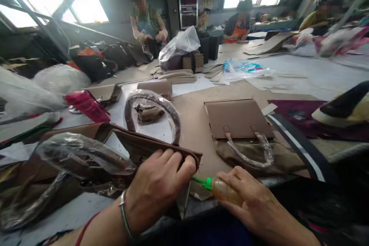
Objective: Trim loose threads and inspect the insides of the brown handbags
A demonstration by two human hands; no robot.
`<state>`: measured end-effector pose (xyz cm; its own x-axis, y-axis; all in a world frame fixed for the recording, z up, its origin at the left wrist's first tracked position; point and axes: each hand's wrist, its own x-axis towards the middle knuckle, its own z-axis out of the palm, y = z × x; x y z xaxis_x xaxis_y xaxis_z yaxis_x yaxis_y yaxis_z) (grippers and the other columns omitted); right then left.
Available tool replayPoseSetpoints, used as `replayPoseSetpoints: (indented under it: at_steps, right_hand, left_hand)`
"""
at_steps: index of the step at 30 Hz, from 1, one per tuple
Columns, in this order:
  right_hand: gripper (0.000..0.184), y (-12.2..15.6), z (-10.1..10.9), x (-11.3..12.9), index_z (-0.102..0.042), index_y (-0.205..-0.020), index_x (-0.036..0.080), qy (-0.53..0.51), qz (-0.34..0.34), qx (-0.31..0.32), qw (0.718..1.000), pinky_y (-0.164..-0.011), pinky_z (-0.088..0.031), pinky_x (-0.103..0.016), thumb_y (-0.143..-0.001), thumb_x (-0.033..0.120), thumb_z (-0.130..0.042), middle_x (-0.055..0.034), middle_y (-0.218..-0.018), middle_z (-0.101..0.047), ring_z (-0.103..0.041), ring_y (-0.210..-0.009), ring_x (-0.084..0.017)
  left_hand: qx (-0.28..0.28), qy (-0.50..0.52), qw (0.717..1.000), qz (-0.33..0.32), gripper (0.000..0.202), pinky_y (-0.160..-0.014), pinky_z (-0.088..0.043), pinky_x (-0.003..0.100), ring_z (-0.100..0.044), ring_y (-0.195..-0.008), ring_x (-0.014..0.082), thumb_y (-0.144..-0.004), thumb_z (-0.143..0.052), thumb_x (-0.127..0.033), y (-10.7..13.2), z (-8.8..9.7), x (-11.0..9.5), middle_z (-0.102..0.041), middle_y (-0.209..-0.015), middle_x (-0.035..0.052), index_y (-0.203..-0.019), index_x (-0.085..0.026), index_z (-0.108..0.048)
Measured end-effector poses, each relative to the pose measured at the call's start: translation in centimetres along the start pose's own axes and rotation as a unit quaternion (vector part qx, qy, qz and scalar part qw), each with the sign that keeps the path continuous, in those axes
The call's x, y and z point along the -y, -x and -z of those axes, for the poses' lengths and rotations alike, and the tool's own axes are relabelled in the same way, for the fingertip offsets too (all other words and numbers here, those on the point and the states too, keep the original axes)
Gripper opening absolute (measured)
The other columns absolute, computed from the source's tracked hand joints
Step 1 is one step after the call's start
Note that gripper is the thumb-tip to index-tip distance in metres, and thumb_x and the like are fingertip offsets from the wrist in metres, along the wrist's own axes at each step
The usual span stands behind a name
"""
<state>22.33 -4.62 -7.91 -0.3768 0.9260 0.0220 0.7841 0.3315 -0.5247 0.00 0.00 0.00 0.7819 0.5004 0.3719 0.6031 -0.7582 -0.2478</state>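
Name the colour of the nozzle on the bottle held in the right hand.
Bright green; the nozzle shows in the head view, the only one.

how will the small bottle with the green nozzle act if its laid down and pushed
The bottle would probably roll, since its body looks rounded. It is likely light, being small enough for the right hand to wrap around, though its fill level is unclear. The thin green nozzle jutting out may make it swerve.
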Motion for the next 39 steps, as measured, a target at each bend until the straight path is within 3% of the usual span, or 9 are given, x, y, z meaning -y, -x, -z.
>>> replayPoseSetpoints:
  at_steps: [7, 14, 18, 24, 29, 34, 39]
  right_hand:
    - [0.037, 1.0, -0.8, 0.1, -0.047, -0.112, 0.026, 0.017, 0.005, 0.047, 0.999, -0.080, -0.044, -0.039, -0.076, 0.028, -0.055, -0.0081, -0.100, -0.048, -0.049, -0.094, -0.023]
    - [0.039, 0.9, -0.6, 0.3, -0.047, -0.113, 0.026, 0.011, -0.012, 0.051, 0.999, -0.081, -0.044, -0.038, -0.075, 0.025, -0.055, -0.0081, -0.100, -0.048, -0.050, -0.094, -0.023]
    - [0.038, 1.2, -0.6, 0.6, -0.049, -0.110, 0.029, -0.014, 0.002, 0.091, 0.996, -0.078, -0.045, -0.035, -0.073, 0.028, -0.058, -0.0058, -0.099, -0.050, -0.052, -0.091, -0.021]
    - [0.040, 1.3, -0.9, 0.3, -0.048, -0.114, 0.026, -0.002, -0.021, 0.048, 0.999, -0.083, -0.042, -0.038, -0.074, 0.026, -0.056, -0.0082, -0.103, -0.049, -0.050, -0.096, -0.023]
    - [0.039, 1.9, -0.7, 0.5, -0.051, -0.110, 0.029, -0.040, -0.015, 0.102, 0.994, -0.083, -0.043, -0.034, -0.072, 0.031, -0.058, -0.0049, -0.100, -0.052, -0.052, -0.094, -0.021]
    - [0.044, 2.2, -0.6, -0.2, -0.049, -0.116, 0.026, -0.030, -0.040, 0.060, 0.997, -0.088, -0.041, -0.036, -0.074, 0.037, -0.056, -0.0075, -0.108, -0.052, -0.049, -0.103, -0.024]
    - [0.043, 2.1, -0.1, -0.5, -0.050, -0.114, 0.025, -0.049, -0.040, 0.020, 0.998, -0.086, -0.042, -0.032, -0.072, 0.033, -0.058, -0.0069, -0.106, -0.052, -0.052, -0.098, -0.021]
  left_hand:
    - [-0.008, -0.007, 1.000, 0.003, 0.011, -0.053, -0.037, 0.029, -0.044, -0.057, 0.0159, -0.085, -0.037, -0.016, 0.0, 0.4, -0.2, -0.050, -0.064, 0.0004, -0.091, -0.014, -0.047]
    - [-0.016, -0.011, 1.000, -0.002, 0.012, -0.056, -0.039, 0.030, -0.047, -0.059, 0.0157, -0.085, -0.039, -0.015, 0.7, 0.6, -0.7, -0.053, -0.066, 0.0011, -0.093, -0.014, -0.049]
    - [-0.019, -0.001, 1.000, -0.002, 0.015, -0.059, -0.041, 0.030, -0.049, -0.062, 0.0161, -0.085, -0.037, -0.014, 1.2, 0.8, -1.0, -0.055, -0.067, 0.0024, -0.093, -0.013, -0.050]
    - [-0.036, 0.010, 0.999, -0.003, 0.016, -0.061, -0.042, 0.031, -0.051, -0.064, 0.0160, -0.085, -0.037, -0.013, 1.7, 1.2, -1.7, -0.057, -0.068, 0.0032, -0.091, -0.012, -0.052]
    - [-0.048, 0.018, 0.999, -0.009, 0.014, -0.060, -0.041, 0.031, -0.051, -0.062, 0.0161, -0.084, -0.039, -0.013, 2.3, 1.5, -2.0, -0.057, -0.067, 0.0032, -0.090, -0.012, -0.052]
    - [-0.097, -0.018, 0.994, -0.036, 0.011, -0.055, -0.039, 0.029, -0.049, -0.057, 0.0144, -0.084, -0.040, -0.013, 1.7, 1.3, -0.6, -0.055, -0.061, 0.0022, -0.087, -0.010, -0.051]
    - [-0.118, -0.072, 0.989, -0.054, 0.011, -0.053, -0.039, 0.028, -0.049, -0.054, 0.0136, -0.084, -0.039, -0.013, 0.2, 0.8, 1.1, -0.055, -0.058, 0.0009, -0.086, -0.010, -0.049]
